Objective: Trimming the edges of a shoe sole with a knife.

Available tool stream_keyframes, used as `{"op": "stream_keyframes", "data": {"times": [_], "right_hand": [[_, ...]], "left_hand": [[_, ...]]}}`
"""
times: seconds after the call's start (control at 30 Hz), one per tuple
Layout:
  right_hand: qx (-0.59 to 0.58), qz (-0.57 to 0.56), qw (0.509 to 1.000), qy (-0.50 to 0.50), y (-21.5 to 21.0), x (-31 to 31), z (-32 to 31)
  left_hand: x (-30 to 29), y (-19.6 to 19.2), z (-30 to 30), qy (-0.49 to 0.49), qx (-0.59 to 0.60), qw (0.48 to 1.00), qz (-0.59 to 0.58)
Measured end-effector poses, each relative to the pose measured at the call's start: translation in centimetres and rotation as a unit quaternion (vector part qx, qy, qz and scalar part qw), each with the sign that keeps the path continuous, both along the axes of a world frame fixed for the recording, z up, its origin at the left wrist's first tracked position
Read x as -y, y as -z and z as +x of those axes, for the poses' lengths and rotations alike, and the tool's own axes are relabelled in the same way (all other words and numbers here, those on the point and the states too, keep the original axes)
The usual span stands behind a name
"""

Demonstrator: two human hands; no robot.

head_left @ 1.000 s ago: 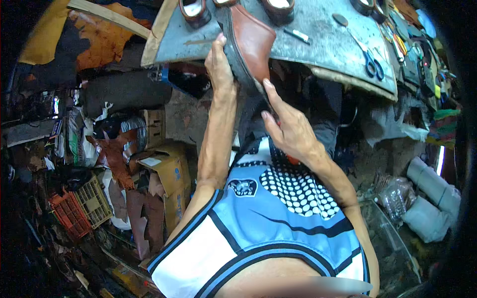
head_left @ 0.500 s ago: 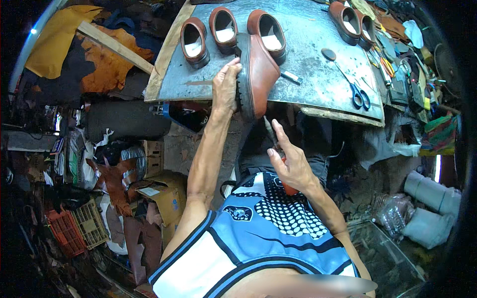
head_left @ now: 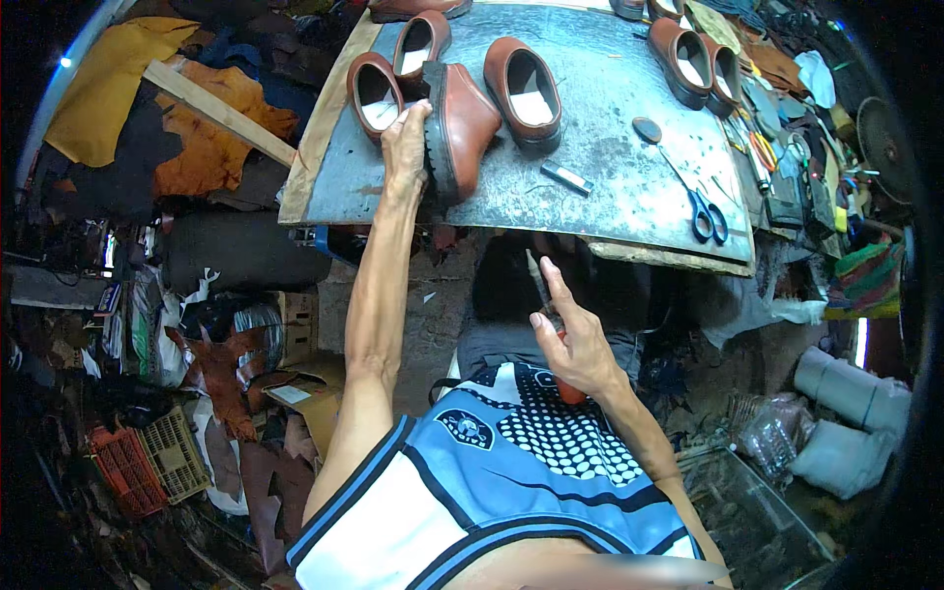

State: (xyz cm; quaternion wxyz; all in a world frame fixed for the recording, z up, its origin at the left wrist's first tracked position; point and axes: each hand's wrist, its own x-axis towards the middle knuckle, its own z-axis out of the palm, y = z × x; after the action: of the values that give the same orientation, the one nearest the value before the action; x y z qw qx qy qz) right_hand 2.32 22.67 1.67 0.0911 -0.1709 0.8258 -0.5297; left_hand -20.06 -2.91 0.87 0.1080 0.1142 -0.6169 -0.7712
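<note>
My left hand (head_left: 404, 149) grips a brown leather shoe (head_left: 467, 120) by its dark ridged sole, over the near left part of the worktable. The shoe is tilted on its side, its sole facing left. My right hand (head_left: 582, 346) is closed around a red-handled pointed tool (head_left: 570, 391), in front of my body and short of the table edge. The tool's slim tip points away from me; its exact kind is unclear. Just beyond the held shoe stand matching brown shoes: one on the left (head_left: 374, 90), another behind (head_left: 423, 41), and one to the right (head_left: 524, 96).
The worktable (head_left: 610, 187) carries a small flat bar (head_left: 567, 178), blue-handled scissors (head_left: 707, 218) and a round-headed tool (head_left: 647, 130). More shoes (head_left: 680, 59) stand at the far right, beside piled tools. Crates (head_left: 175, 449) and leather scraps (head_left: 270, 492) lie on the left.
My left hand has carried the shoe left and away from the tool, over the tabletop. My right hand keeps the tool in nearly the same place. The view has shifted slightly.
</note>
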Motion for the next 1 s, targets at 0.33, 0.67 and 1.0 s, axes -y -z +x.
{"op": "stream_keyframes", "data": {"times": [0.33, 0.67, 1.0], "right_hand": [[0.005, -0.047, 0.999, -0.01, -1.0, 0.8, -2.0], [0.065, -0.129, 0.99, -0.006, -3.0, 2.7, -3.8], [0.024, -0.124, 0.991, -0.041, -2.3, 4.5, -3.7]], "left_hand": [[1.5, 0.0, 1.6, 0.046, -0.034, 0.998, -0.021], [-1.6, -2.1, 12.4, -0.1, -0.18, 0.961, -0.185], [-7.8, -1.5, 16.3, 0.155, -0.084, 0.968, 0.179]]}}
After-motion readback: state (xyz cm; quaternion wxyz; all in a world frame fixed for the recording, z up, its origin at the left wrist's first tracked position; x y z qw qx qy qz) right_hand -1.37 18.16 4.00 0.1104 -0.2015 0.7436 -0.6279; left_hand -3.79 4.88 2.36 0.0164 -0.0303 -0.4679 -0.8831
